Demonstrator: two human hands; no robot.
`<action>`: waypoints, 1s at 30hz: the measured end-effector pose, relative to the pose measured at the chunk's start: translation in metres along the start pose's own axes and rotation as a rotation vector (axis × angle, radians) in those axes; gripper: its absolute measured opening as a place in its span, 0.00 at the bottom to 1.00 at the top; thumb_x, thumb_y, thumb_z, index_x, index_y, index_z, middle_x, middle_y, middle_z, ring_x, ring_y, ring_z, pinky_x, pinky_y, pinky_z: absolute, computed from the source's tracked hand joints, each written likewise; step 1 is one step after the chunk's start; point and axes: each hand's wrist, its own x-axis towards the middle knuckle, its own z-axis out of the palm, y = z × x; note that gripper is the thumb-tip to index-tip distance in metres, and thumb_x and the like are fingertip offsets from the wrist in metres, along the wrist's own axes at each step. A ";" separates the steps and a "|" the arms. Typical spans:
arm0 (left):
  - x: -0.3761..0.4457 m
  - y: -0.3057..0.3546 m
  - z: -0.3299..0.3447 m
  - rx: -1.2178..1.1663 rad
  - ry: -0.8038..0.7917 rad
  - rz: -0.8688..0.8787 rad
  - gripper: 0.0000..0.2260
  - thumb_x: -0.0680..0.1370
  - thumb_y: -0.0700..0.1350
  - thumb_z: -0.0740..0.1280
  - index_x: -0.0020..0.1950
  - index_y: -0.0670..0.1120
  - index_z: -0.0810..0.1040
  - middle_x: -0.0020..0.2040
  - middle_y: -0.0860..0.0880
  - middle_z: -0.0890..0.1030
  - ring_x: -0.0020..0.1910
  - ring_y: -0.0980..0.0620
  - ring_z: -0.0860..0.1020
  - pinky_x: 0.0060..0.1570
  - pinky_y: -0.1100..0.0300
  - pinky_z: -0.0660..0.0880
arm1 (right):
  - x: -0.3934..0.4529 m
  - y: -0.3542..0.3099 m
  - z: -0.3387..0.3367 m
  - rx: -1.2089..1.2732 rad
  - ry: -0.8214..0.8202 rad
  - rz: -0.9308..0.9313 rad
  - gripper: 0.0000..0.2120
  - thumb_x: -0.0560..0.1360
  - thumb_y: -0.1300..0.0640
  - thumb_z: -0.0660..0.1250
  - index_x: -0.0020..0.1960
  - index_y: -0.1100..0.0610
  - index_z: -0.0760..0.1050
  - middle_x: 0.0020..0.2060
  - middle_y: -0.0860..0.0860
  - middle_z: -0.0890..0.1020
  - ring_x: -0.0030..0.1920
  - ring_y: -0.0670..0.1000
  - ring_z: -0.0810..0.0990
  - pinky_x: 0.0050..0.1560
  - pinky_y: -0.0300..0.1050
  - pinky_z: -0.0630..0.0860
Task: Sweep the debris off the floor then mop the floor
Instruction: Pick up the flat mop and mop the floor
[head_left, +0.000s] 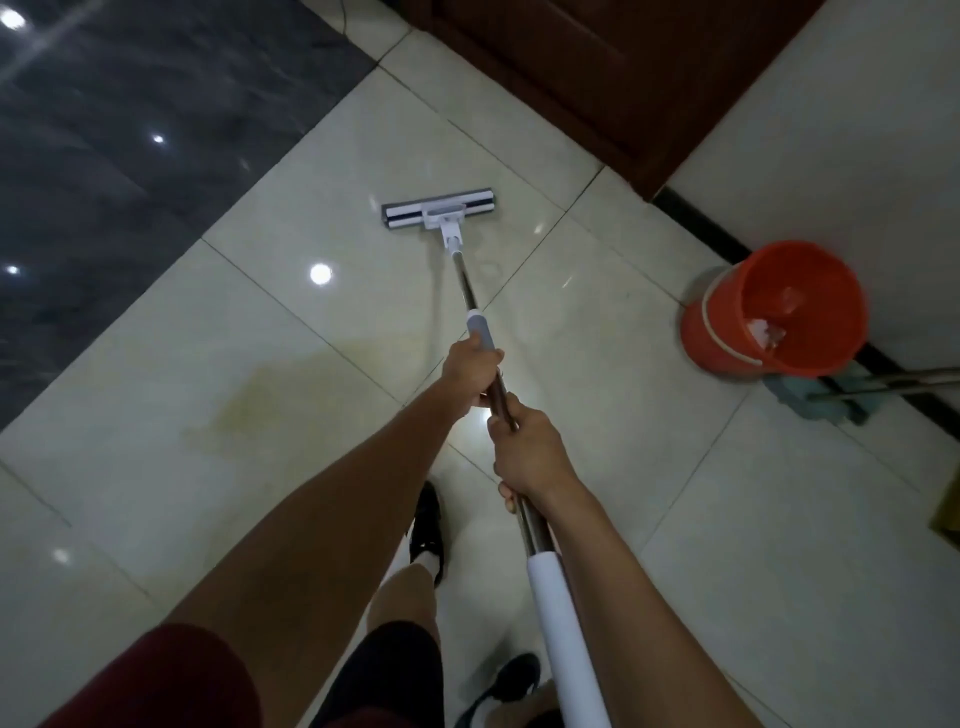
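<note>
Nearest you, the white grip (558, 623) at the top of the mop pole runs down past your right forearm, and your two black shoes (427, 530) stand on the pale tiles below it. Your right hand (527, 454) is wrapped around the metal pole (535, 525) just above that white grip, fingers curled tight round it, knuckles up. A little farther down the pole, your left hand (471, 375) grips it too, fingers closed round the shaft right at the lower end of a grey sleeve (480, 327). The two hands are close together but not touching.

To the left of your hands, a yellowish stain (291, 384) spreads across the floor (156, 467), well apart from the mop. Past the grey sleeve the pole slants forward to the mop head (440, 209), which lies flat on the tiles ahead of you, its long side across your view.

Off to the right, an orange bucket (774, 312) stands near the wall with something pale inside; what it is I cannot tell. Just beside it lies a teal dustpan (800, 400) with a metal handle running off to the right. Farther on, a dark wooden door (623, 78) meets the tiles, and a glossy dark panel (130, 130) fills the far left.
</note>
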 end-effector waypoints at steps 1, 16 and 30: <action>0.010 0.016 -0.006 -0.007 -0.007 -0.001 0.12 0.81 0.45 0.66 0.62 0.39 0.77 0.47 0.41 0.80 0.42 0.44 0.80 0.38 0.51 0.79 | 0.012 -0.016 -0.001 0.003 0.000 -0.002 0.17 0.83 0.55 0.57 0.70 0.49 0.72 0.33 0.51 0.76 0.21 0.48 0.75 0.26 0.41 0.74; 0.175 0.254 -0.009 -0.139 0.085 -0.014 0.11 0.82 0.44 0.66 0.63 0.43 0.76 0.54 0.39 0.81 0.46 0.44 0.80 0.38 0.52 0.79 | 0.228 -0.209 -0.092 -0.081 -0.084 -0.056 0.15 0.83 0.55 0.57 0.68 0.48 0.73 0.36 0.51 0.76 0.30 0.51 0.77 0.34 0.47 0.80; 0.288 0.436 0.025 -0.170 0.198 -0.040 0.11 0.82 0.43 0.66 0.63 0.40 0.76 0.55 0.38 0.81 0.46 0.43 0.82 0.34 0.52 0.79 | 0.388 -0.344 -0.198 -0.221 -0.194 -0.027 0.16 0.84 0.54 0.57 0.72 0.50 0.69 0.36 0.52 0.75 0.28 0.49 0.75 0.26 0.42 0.74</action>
